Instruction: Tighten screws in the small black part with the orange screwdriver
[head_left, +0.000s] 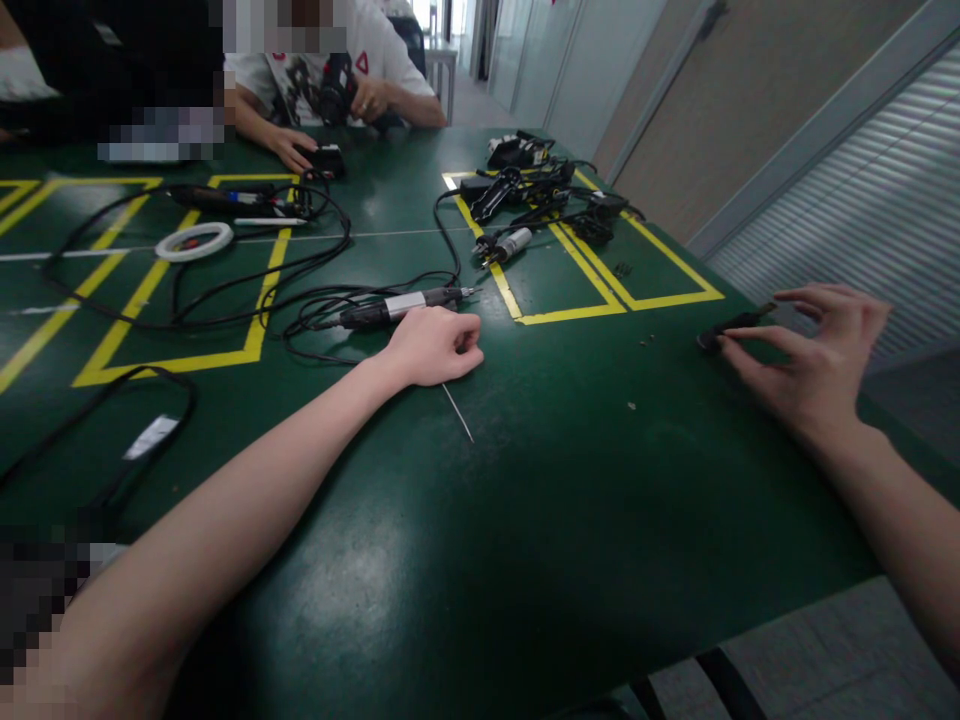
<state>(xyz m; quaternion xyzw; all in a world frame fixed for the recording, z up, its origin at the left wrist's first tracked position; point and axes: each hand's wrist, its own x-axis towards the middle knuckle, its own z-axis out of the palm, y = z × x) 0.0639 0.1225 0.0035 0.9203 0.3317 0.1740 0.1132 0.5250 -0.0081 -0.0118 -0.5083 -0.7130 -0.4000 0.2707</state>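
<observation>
My left hand [433, 346] rests on the green table [525, 520] with its fingers curled in; whether anything is in them is hidden. It lies just in front of a corded electric screwdriver [397, 305]. A thin white line [457, 412] shows on the table beside that hand. My right hand [814, 360] is near the table's right edge, fingers spread. Its fingertips touch a small flat black part [731, 328] lying there.
Yellow tape marks boxes [600, 290] on the table. Black cables [225, 290], a roll of white tape [193, 241], and a pile of black parts and tools [540, 190] lie further back. A person in a white shirt [330, 70] works at the far side. Tiny screws [621, 268] lie loose.
</observation>
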